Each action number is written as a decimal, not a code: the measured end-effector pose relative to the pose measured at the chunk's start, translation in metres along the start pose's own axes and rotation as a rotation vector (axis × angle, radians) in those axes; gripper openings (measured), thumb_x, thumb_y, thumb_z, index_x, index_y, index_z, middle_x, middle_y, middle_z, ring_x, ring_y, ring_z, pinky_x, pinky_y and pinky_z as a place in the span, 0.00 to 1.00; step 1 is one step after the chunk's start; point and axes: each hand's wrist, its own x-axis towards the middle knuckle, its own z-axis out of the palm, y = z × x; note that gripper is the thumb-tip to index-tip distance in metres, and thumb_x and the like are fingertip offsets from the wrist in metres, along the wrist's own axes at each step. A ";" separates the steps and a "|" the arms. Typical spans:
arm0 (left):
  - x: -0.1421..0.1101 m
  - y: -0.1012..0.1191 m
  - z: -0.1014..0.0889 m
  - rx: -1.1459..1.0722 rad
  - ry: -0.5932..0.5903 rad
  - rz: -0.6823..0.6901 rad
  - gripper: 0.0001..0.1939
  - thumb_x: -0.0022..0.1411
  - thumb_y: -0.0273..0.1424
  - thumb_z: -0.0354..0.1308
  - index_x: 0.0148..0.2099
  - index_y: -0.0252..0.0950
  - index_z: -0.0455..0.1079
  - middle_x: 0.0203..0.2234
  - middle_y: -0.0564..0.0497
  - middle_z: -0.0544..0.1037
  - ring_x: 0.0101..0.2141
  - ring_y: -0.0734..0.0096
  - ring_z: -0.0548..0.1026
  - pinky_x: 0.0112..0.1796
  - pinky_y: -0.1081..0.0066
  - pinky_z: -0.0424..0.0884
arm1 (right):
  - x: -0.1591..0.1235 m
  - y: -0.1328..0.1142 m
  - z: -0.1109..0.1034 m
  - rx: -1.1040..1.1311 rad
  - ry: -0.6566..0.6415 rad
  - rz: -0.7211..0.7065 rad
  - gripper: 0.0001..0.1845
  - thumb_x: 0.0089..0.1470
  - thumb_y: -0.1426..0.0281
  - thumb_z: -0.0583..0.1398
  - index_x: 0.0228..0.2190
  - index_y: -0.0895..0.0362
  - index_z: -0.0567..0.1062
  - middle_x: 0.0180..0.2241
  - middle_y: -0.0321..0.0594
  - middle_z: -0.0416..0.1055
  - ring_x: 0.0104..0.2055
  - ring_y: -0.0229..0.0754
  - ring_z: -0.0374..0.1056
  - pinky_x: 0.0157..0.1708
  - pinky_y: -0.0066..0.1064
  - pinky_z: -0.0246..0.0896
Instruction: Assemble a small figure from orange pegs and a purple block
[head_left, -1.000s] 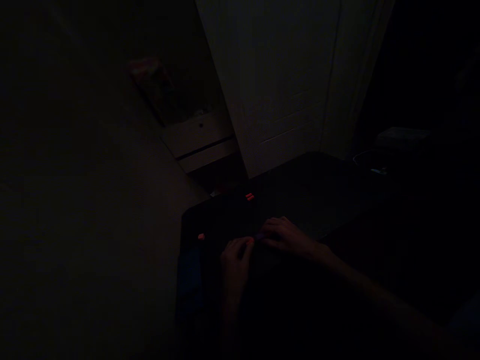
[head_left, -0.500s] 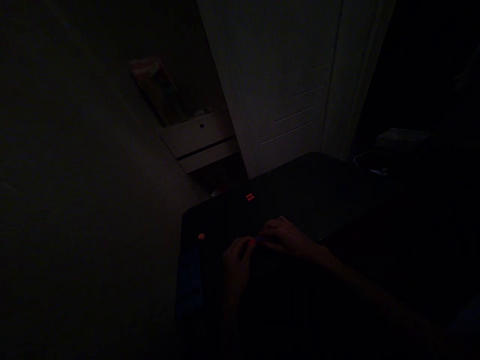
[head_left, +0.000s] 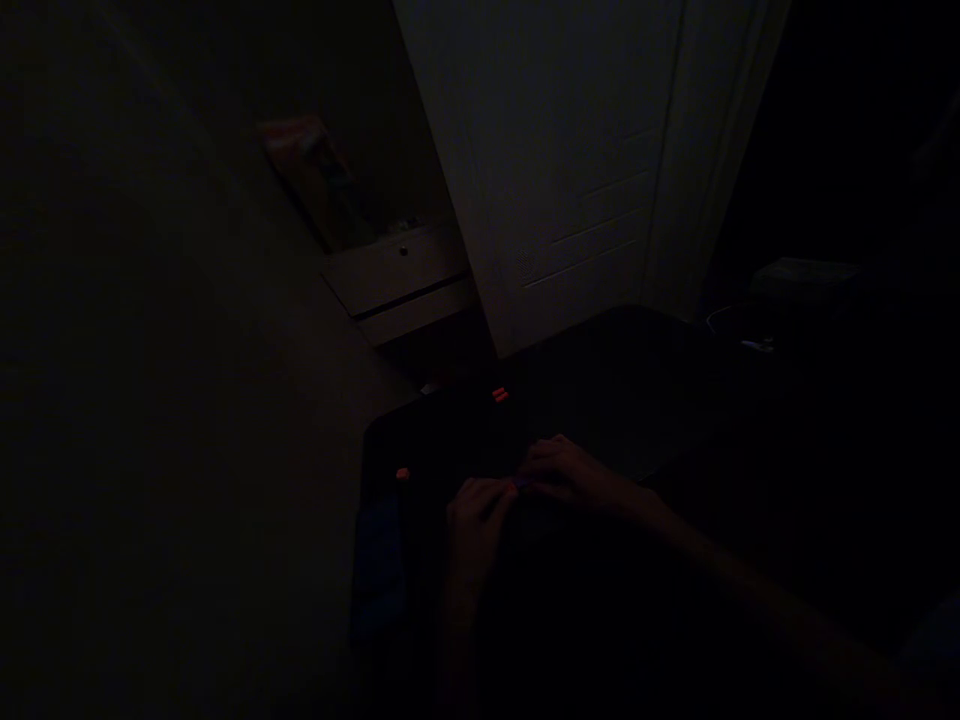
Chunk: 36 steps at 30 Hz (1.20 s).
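Observation:
The room is very dark, so fine detail is lost. My left hand is closed in a pinch around a small orange-red piece whose tip barely shows. Facing it, my right hand has its fingers closed on a small bluish-purple piece. The two pieces meet or nearly meet between my fingertips; I cannot tell whether they are joined. Beyond my hands lie two short orange bars side by side. One more small orange block rests to the left of my left hand.
A flat blue object lies along the left edge of the dark table. Behind stand a pale panelled door and a drawer unit. At the far right are a small whitish item and a box-like shape.
My left hand has shifted slightly right, and its fingers now cover more of the orange-red piece. My right hand has barely moved. The other pieces lie where they were.

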 end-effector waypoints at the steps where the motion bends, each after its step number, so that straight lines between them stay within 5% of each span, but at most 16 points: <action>1: 0.001 -0.001 -0.001 0.004 -0.013 0.018 0.07 0.66 0.28 0.62 0.41 0.40 0.82 0.36 0.49 0.86 0.37 0.63 0.81 0.41 0.62 0.77 | 0.000 0.000 -0.001 0.004 -0.005 0.002 0.12 0.67 0.64 0.61 0.46 0.55 0.80 0.46 0.43 0.78 0.49 0.46 0.72 0.50 0.38 0.58; 23: 0.004 0.000 -0.005 -0.002 -0.014 0.070 0.06 0.65 0.28 0.62 0.38 0.38 0.82 0.32 0.48 0.84 0.34 0.64 0.80 0.38 0.64 0.76 | 0.002 -0.002 -0.001 0.056 -0.018 0.016 0.10 0.65 0.64 0.63 0.44 0.53 0.81 0.44 0.41 0.79 0.47 0.45 0.74 0.50 0.38 0.60; 36: 0.006 0.007 -0.006 -0.271 -0.023 -0.253 0.10 0.64 0.37 0.63 0.38 0.38 0.84 0.34 0.47 0.84 0.36 0.63 0.82 0.39 0.67 0.77 | 0.000 0.004 0.010 0.190 0.134 0.101 0.12 0.60 0.63 0.67 0.43 0.55 0.82 0.40 0.40 0.82 0.42 0.43 0.76 0.48 0.35 0.64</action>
